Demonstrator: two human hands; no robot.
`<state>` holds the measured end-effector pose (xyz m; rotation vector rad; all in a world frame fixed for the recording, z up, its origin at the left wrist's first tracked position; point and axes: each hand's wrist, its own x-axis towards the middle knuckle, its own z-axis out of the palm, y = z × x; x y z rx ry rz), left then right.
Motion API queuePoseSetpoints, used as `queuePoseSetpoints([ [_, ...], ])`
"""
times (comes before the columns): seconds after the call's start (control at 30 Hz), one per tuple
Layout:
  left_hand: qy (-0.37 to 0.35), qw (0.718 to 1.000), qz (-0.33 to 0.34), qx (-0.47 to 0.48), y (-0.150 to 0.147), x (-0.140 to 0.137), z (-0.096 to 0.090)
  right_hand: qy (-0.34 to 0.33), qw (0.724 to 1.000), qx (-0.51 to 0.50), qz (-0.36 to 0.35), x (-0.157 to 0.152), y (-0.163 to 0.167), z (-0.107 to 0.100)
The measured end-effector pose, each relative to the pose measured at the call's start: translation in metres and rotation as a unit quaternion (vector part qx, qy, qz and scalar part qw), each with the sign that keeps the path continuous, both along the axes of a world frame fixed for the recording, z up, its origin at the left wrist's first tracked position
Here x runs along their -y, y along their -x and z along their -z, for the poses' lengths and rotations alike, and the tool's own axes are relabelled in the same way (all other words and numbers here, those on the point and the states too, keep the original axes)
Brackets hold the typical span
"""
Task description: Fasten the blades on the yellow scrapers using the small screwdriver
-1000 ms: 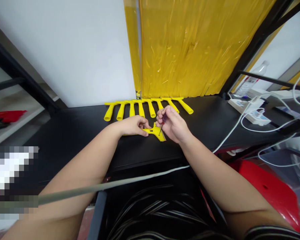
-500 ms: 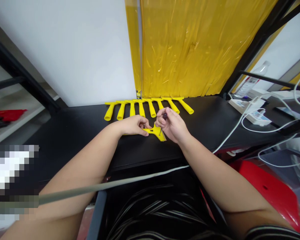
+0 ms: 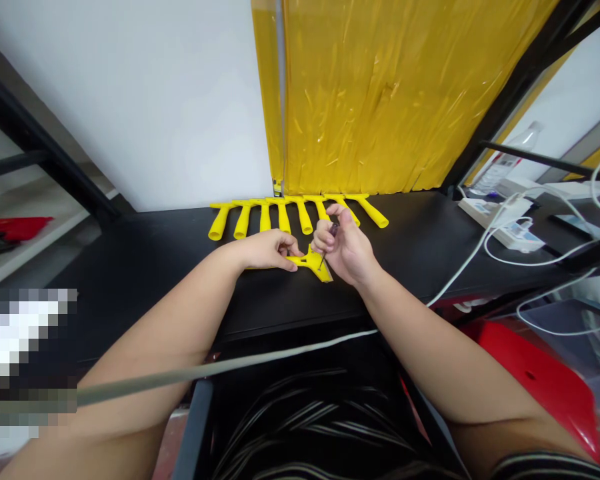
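We seem to be in a small workshop: our right hand (image 3: 345,248) holds a screwdriver (image 3: 335,229) to a bladed yellow scraper (image 3: 314,263) steadied by our left hand (image 3: 273,250), similar yellow scrapers (image 3: 284,219) line the black counter (image 3: 415,250) beyond both hands, and a power strip (image 3: 523,237) with white cables (image 3: 525,265) lies rightward of the right hand.

Scraper (image 3: 316,262) on table (image 3: 420,233); left hand (image 3: 270,251) sits at nine o'clock, right hand (image 3: 349,250) two, handle row (image 3: 305,220) behind, ten through one.
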<state>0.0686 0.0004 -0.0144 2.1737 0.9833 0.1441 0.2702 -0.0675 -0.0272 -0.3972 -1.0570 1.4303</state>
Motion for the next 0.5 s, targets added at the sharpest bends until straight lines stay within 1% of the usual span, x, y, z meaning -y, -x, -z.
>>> queuePoseSetpoints([
  [0.07, 0.001, 1.0, -0.001, 0.002, 0.0, -0.0004, 0.0005, -0.017, 1.0, -0.009, -0.003, 0.0005, -0.0002, -0.0004],
  [0.13, -0.002, 1.0, -0.002, -0.002, 0.0001, -0.0009, 0.001, -0.018, 1.0, -0.001, -0.006, 0.0004, -0.0006, -0.0005],
  [0.27, -0.005, 1.0, 0.0, -0.008, 0.0006, -0.0014, 0.0014, 0.017, 0.999, 0.026, -0.014, 0.0006, -0.0007, -0.0009],
  [0.33, -0.007, 1.0, -0.005, -0.005, 0.0009, -0.0015, 0.0016, 0.023, 0.999, 0.029, -0.006, 0.0012, -0.0004, -0.0015],
  [0.5, 0.0, 1.0, -0.01, 0.004, 0.0012, -0.0028, 0.0034, -0.016, 1.0, 0.016, 0.014, -0.001, -0.0029, -0.0025],
])
